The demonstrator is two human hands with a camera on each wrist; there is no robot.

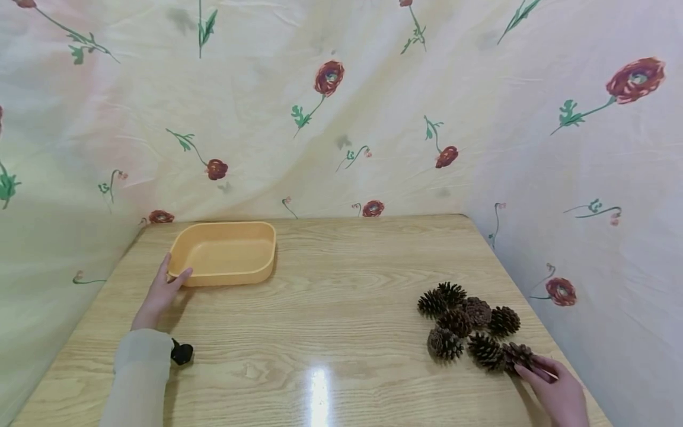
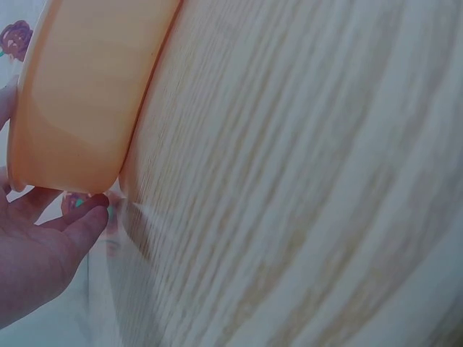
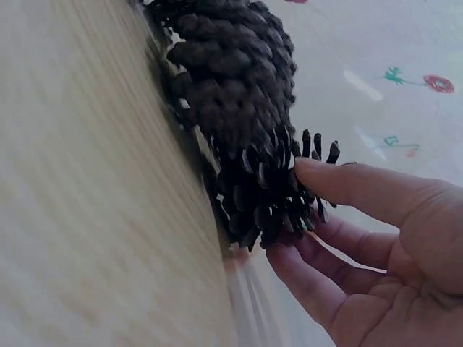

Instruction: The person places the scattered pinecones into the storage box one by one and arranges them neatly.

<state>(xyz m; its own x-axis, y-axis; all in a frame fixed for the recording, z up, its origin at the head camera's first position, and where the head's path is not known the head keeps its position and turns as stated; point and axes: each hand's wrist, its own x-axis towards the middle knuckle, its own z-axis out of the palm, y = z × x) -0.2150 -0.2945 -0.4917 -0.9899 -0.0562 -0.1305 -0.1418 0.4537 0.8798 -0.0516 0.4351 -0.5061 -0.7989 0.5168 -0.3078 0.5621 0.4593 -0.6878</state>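
At the left back of the table, a shallow orange plastic tray (image 1: 259,276) stands with nothing in it. My left hand (image 1: 162,292) holds its near left corner, the thumb at the front rim and fingers along the left side. In the left wrist view, fingertips (image 2: 90,217) bend in under the tray's end (image 2: 87,108). Over at the right, my right hand (image 1: 560,388) pinches a brown pine cone (image 1: 516,354) at the near end of a cluster. The right wrist view shows thumb and fingers on either side of this cone (image 3: 253,191), which touches a neighbouring cone (image 3: 231,72).
Several other pine cones (image 1: 456,322) lie bunched together on the right of the wooden table (image 1: 341,302). Flower-printed cloth (image 1: 373,118) hangs behind the table and along both sides. A black device (image 1: 182,353) is strapped at the left wrist.
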